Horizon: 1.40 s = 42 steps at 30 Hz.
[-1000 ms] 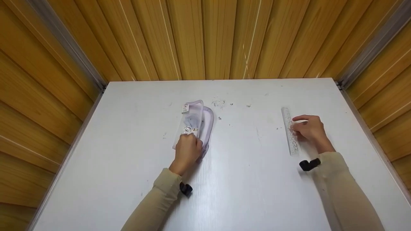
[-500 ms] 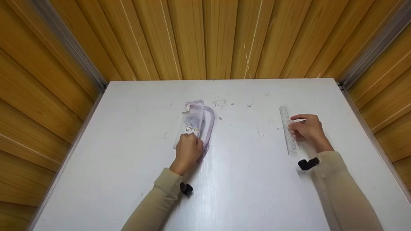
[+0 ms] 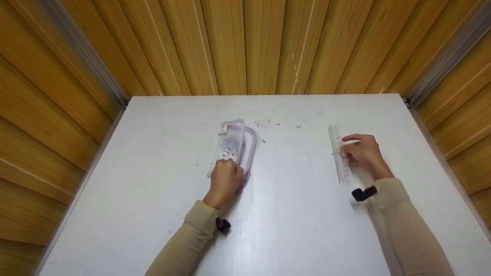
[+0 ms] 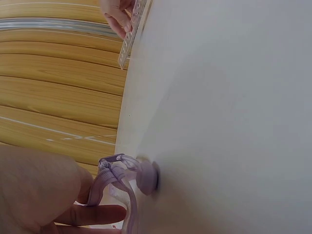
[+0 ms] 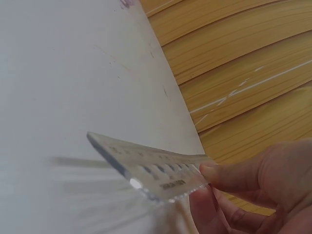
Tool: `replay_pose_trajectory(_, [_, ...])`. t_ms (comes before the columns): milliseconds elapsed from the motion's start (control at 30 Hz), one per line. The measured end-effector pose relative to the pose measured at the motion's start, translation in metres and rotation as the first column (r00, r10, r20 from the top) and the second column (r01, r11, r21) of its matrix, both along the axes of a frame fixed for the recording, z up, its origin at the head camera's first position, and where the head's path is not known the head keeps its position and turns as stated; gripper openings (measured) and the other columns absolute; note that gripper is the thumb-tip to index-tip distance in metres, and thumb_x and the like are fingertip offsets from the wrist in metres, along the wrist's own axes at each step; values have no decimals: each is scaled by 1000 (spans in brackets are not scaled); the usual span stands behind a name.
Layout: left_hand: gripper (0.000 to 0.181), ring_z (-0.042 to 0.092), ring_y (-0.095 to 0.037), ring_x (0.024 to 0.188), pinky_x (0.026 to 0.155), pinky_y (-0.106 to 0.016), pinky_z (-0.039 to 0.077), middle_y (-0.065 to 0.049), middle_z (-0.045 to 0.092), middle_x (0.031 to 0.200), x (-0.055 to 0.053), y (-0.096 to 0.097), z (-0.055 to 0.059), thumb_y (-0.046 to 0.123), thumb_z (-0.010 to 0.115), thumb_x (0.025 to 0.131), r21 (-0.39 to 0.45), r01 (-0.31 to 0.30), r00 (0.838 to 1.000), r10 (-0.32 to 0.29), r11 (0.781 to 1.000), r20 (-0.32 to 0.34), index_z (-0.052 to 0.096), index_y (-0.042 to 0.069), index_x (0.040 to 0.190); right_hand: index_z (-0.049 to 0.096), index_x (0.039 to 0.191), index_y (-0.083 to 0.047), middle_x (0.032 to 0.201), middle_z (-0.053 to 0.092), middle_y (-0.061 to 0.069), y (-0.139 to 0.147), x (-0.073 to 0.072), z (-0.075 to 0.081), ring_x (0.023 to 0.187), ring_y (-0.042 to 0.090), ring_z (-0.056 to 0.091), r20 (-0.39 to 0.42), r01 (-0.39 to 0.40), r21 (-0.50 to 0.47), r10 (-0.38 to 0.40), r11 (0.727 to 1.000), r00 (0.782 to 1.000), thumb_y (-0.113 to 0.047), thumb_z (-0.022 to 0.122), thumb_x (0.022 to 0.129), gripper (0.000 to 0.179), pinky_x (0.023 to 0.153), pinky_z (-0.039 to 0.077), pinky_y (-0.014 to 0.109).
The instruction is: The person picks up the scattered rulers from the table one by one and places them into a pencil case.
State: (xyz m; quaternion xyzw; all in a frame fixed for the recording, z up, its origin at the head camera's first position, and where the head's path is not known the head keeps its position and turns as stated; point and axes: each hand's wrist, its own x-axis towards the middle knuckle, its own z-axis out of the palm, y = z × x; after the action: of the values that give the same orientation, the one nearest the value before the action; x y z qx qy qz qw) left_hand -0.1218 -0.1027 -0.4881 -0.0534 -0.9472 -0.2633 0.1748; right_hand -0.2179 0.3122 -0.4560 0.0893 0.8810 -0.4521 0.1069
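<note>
A pale purple, see-through pencil case (image 3: 230, 142) lies a little left of the table's middle, its mouth gaping along the right side. My left hand (image 3: 224, 180) grips its near end, fingers curled over the edge; in the left wrist view the purple zipper strip (image 4: 127, 195) runs beside the fingers. On the right, my right hand (image 3: 362, 150) pinches a clear plastic ruler (image 3: 338, 155) by its right long edge between thumb and fingers. The ruler (image 5: 156, 168) is held off the table in the right wrist view, its shadow falling below. What is inside the case is hard to make out.
Both hands work over a white table (image 3: 291, 222) with small dark smudges (image 3: 262, 122) near its far side. Yellow wood-patterned panels (image 3: 261, 46) rise behind and at both sides. A black wrist camera (image 3: 363, 193) sits at the right cuff.
My right hand has carried the ruler slightly to the left, towards the pencil case. The left hand and the case have stayed in place.
</note>
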Motion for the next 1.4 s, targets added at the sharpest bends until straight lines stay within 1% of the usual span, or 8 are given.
replay_pose_trajectory(133, [31,57,-27,58,53,-48,51,-14,59,65,0,0,0,4,63,87,9,-1,1000,0,1000,17,53,7,57,62,134,-3,107,70,20,-6,-3,1,75,21,69,5,-16,5,16,1000,1000,-16,69,95,42,70,60,36])
replay_pose_trajectory(233, [34,53,-24,56,50,-45,49,-12,58,64,0,0,0,3,62,86,17,5,1000,-5,1000,23,50,9,56,62,134,-3,105,70,19,-9,-5,2,75,20,69,3,-25,6,25,1000,1000,-16,70,95,42,69,60,35])
replay_pose_trajectory(400, [34,46,-20,55,47,-43,46,-10,56,62,0,0,1,2,62,84,22,15,1000,-15,1000,-5,46,11,56,62,133,-2,102,71,17,-16,-8,5,73,18,69,-11,-31,-16,31,999,999,-15,71,93,42,70,60,35])
replay_pose_trajectory(500, [33,49,-21,55,48,-45,48,-12,57,62,0,-1,0,2,63,84,13,16,1000,-16,1000,-22,47,11,56,62,133,-3,105,70,19,-21,-9,7,75,19,69,-11,-32,-17,32,999,999,-14,70,94,42,72,60,37])
replay_pose_trajectory(633, [30,54,-26,56,51,-48,50,-14,60,64,0,-1,-1,3,64,84,6,12,1000,-12,1000,-20,52,8,57,62,134,-3,112,69,23,-27,-11,8,78,21,69,-7,-47,3,47,999,999,-15,69,95,41,72,60,36])
replay_pose_trajectory(1000, [27,60,-34,62,56,-52,51,-17,61,67,0,1,1,5,64,85,6,-6,1000,6,1000,-3,56,5,59,62,134,-5,113,68,23,-44,-17,11,80,22,69,-11,-59,1,59,998,998,-14,70,96,41,69,59,32])
replay_pose_trajectory(1200, [29,60,-33,61,55,-51,51,-16,61,65,0,1,2,4,64,85,-4,-6,1000,6,1000,-10,55,6,58,62,134,-5,114,68,23,-51,-20,12,78,21,69,-15,-70,-15,70,997,997,-13,70,96,40,69,60,32])
replay_pose_trajectory(1400, [30,58,-28,58,52,-48,52,-16,61,66,1,1,2,4,64,85,-10,-2,1000,2,1000,4,55,6,57,64,131,-6,108,71,20,-60,-23,13,74,20,70,-29,-77,-27,76,997,997,-13,72,94,38,66,59,34])
